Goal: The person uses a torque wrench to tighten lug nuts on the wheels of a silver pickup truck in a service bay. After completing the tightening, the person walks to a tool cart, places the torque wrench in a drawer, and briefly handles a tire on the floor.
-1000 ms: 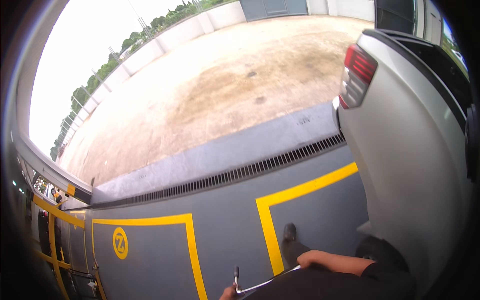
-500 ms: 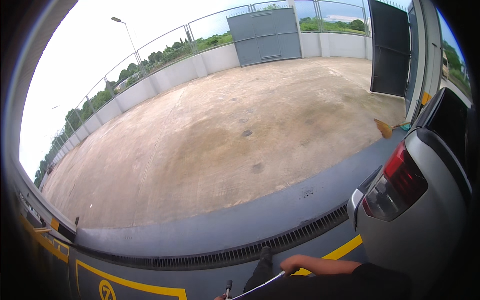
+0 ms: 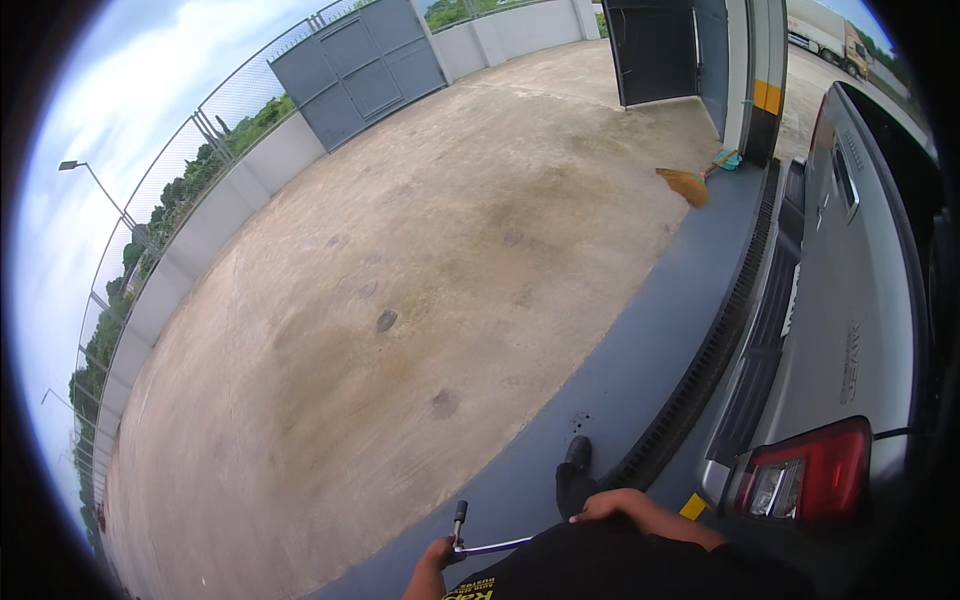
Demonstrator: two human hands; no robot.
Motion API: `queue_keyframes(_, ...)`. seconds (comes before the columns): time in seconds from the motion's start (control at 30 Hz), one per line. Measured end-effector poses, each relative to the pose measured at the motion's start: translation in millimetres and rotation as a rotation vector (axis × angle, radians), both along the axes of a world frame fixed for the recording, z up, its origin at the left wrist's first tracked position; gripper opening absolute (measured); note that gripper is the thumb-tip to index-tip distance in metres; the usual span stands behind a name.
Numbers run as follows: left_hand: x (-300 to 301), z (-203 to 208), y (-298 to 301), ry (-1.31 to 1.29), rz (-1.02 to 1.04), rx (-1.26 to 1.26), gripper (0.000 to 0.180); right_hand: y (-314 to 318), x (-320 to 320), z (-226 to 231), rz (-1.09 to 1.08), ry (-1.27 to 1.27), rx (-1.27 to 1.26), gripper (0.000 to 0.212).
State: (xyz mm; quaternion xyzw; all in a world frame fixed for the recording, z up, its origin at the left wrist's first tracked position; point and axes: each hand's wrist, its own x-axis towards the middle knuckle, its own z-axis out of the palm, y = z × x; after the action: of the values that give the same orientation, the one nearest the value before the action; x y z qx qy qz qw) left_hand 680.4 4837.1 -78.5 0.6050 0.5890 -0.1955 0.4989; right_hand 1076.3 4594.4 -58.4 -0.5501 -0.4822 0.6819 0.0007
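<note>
My left hand [image 3: 437,556] is closed around one end of a socket wrench [image 3: 495,547], low in the view. Its long shiny bar runs rightward until my dark shirt hides it. A dark cylindrical end piece stands up from the bar just beside that hand. My right hand [image 3: 603,504] is in front of my body, above the visible bar and apart from that stretch of it. Its fingers point down and to the left, partly hidden, so whether it holds anything does not show. My dark shoe [image 3: 578,453] is on the grey painted strip.
A silver pickup's tailgate [image 3: 850,270] and red tail light [image 3: 815,470] stand close on my right. A drain grate [image 3: 700,390] runs beside its bumper. Ahead lie a broom [image 3: 686,186], a dark open gate [image 3: 655,55] and a concrete yard [image 3: 400,260]; a truck [image 3: 830,35] stands beyond.
My view has turned right, and I have stepped over the drain grate. The right hand, earlier gripping the wrench's bar, now appears farther from its visible part. The left hand shows more fully.
</note>
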Motion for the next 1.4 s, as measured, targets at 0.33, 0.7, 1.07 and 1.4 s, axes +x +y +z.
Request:
queue_keyframes(0.33, 387, -18, 213, -0.216, 0.501, -0.320, 0.041, 166, 372, 116, -0.275, -0.185, -0.157, 0.071)
queue_keyframes(0.7, 960, -26, 428, -0.154, -0.032, -0.424, 0.034, 207, 744, 80, -0.708, -0.218, 0.089, 0.080)
queue_keyframes(1.07, 1480, -84, 376, -0.014, -1.221, -0.121, 0.042, 119, 1123, 12, -1.063, -0.127, -0.024, 0.071)
queue_keyframes(1.4, 1957, -93, 211, 0.032, -0.711, -0.394, 0.038, -34, 1503, 95, -1.269, -0.102, -0.192, 0.066)
